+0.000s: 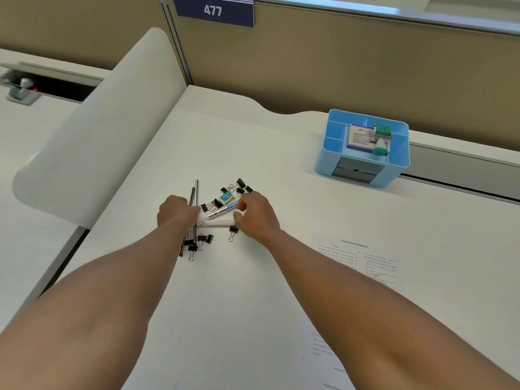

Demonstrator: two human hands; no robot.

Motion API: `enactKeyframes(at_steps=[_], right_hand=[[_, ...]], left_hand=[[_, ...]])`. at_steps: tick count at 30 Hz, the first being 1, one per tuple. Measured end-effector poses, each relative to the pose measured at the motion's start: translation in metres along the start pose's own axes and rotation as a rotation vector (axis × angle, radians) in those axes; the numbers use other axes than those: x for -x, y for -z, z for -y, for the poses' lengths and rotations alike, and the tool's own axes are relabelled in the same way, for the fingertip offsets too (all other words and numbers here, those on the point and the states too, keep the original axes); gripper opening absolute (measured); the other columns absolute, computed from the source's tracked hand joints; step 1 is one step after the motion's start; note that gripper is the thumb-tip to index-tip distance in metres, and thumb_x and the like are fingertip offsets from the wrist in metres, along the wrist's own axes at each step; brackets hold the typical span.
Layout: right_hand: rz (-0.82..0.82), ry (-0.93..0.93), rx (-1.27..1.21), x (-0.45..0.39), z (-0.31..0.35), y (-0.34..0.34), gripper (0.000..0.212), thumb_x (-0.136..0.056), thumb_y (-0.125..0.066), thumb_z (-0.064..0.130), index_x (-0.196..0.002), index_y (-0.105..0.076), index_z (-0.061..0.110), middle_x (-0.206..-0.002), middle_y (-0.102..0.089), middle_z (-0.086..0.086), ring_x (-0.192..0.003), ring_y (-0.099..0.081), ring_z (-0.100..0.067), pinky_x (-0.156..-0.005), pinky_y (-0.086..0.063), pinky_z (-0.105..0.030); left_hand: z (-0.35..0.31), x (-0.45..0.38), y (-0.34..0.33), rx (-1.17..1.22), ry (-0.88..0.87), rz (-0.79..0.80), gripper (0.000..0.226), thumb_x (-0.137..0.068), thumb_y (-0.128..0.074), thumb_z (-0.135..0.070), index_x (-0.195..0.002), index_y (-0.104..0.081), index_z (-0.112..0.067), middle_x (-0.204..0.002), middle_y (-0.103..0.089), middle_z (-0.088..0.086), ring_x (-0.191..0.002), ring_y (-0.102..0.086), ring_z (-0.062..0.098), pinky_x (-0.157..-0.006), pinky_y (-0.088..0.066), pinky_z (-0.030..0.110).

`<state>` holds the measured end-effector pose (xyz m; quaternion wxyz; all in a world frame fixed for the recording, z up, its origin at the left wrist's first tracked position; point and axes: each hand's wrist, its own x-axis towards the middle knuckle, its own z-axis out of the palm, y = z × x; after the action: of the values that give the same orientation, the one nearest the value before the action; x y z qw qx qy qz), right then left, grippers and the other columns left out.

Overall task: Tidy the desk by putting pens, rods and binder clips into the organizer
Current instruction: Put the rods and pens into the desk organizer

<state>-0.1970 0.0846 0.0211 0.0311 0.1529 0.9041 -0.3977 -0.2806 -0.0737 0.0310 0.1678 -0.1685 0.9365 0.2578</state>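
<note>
Step in hand: gathering pens from the pile mid-table. Left hand (176,211) curled around the ends of the dark rods (194,192); fingers hidden behind the knuckles, so exactly what it holds I can't tell. Right hand (254,215) curled, fingertips pinching at the silver-blue marker (223,210) and touching the white pen (216,223) below it. Binder clips (237,187) scattered around both, untouched. Blue organizer (363,147) sits well apart near the table's far right edge, some slots taken. Next move probably needs a firm lift, then carry across to an open slot. Small teal box (226,197) unidentifiable.
</note>
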Motion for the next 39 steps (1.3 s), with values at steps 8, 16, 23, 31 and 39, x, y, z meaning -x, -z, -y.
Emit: enactKeyframes(at_steps=[8,16,23,31,39], right_hand=[[-0.018,-0.017,-0.020,0.001,0.001,0.001,0.006,-0.083,-0.060,0.015,-0.089,-0.061,0.015,-0.104,-0.058,-0.002,-0.096,-0.054,-0.019,-0.079,-0.050,-0.035],[-0.066,-0.016,-0.047,-0.001,0.000,0.009,0.007,-0.083,-0.061,0.014,-0.090,-0.063,0.013,-0.100,-0.059,-0.001,-0.092,-0.055,-0.018,-0.074,-0.048,-0.031],[-0.117,-0.077,-0.226,-0.007,0.009,0.020,0.010,-0.083,-0.063,0.015,-0.093,-0.063,0.015,-0.097,-0.062,0.002,-0.088,-0.059,-0.015,-0.075,-0.049,-0.027],[-0.093,-0.172,-0.486,-0.012,0.012,0.042,0.027,-0.085,-0.069,0.026,-0.110,-0.062,0.017,-0.102,-0.068,0.002,-0.092,-0.062,-0.012,-0.076,-0.052,-0.024],[-0.203,-0.157,-0.498,-0.018,0.000,0.076,0.023,-0.087,-0.069,0.026,-0.107,-0.065,0.017,-0.099,-0.068,0.002,-0.093,-0.065,-0.015,-0.084,-0.053,-0.030]], left_hand=[[-0.004,-0.004,-0.005,-0.023,-0.022,0.044,0.033,-0.085,-0.065,-0.012,-0.061,-0.045,-0.021,-0.081,-0.055,0.004,-0.086,-0.053,0.028,-0.081,-0.047,0.031],[-0.012,-0.004,-0.002,0.020,-0.068,-0.014,0.015,-0.086,-0.058,-0.006,-0.079,-0.061,-0.019,-0.083,-0.061,0.004,-0.097,-0.060,0.033,-0.082,-0.046,0.032],[-0.029,-0.013,0.005,0.346,-0.242,0.034,0.030,-0.095,-0.060,-0.019,-0.124,-0.064,-0.011,-0.099,-0.065,0.001,-0.090,-0.061,0.018,-0.084,-0.050,0.031],[-0.070,0.009,0.002,0.581,-0.445,0.494,0.026,-0.097,-0.060,-0.012,-0.122,-0.066,-0.012,-0.106,-0.064,0.011,-0.089,-0.064,0.018,-0.071,-0.057,0.019],[-0.119,0.035,-0.007,0.658,-0.548,0.594,0.029,-0.095,-0.063,-0.007,-0.123,-0.064,-0.004,-0.101,-0.065,0.013,-0.089,-0.069,0.018,-0.071,-0.056,0.019]])
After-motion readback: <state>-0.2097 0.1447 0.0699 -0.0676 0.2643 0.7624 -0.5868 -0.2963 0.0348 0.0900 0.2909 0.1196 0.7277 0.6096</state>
